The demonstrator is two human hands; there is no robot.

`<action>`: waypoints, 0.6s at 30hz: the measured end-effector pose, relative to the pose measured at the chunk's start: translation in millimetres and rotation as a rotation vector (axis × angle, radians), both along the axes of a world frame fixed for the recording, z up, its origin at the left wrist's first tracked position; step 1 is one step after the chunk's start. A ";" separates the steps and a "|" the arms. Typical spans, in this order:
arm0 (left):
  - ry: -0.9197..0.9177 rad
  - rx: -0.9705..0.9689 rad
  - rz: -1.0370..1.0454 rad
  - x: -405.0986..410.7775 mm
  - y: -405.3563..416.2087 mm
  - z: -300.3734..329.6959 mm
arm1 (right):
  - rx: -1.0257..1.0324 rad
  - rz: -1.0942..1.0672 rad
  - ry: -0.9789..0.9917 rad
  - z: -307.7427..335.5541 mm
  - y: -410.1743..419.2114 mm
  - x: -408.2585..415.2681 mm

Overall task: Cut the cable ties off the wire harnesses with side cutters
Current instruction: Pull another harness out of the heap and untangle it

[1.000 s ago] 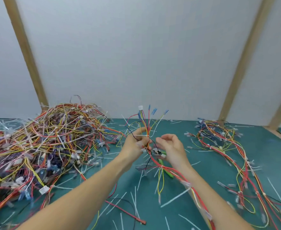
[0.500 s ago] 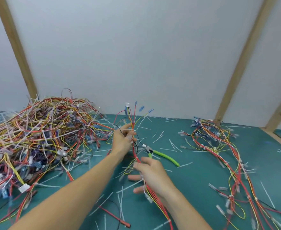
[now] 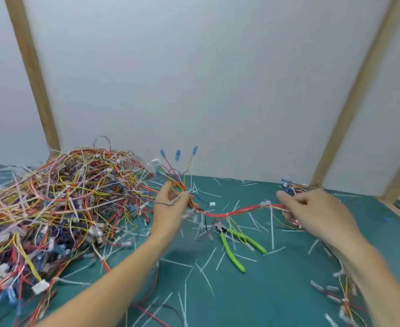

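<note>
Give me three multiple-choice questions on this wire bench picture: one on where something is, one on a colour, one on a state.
1. Where are the side cutters?
A. In the right hand
B. On the table, between the arms
C. On the big wire pile

2. What colour are the cutter handles?
A. Green
B. Red
C. Black

3. How is the wire harness held?
A. Lying loose on the table
B. In one hand only
C. Stretched between both hands

Answers: 1 B, they lie on the teal table. 2 A, both handles are bright green. 3 C, the left hand and right hand each grip an end.

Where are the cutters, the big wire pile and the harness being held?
Cutters point(image 3: 235, 244): head view, on a green handle.
Wire pile point(image 3: 59, 208): head view, mid-heap.
Harness point(image 3: 232, 212): head view, red run between the hands.
</note>
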State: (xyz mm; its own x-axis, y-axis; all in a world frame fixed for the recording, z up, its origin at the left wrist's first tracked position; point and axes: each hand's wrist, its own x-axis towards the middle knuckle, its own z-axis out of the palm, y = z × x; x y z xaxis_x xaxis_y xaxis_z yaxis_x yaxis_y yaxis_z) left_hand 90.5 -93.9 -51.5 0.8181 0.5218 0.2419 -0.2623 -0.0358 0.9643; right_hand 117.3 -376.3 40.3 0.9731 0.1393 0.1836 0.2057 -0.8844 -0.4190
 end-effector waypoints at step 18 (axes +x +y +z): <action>-0.008 0.119 -0.343 -53.0 -1.4 -41.6 | 0.694 0.393 0.109 -132.4 129.5 -39.3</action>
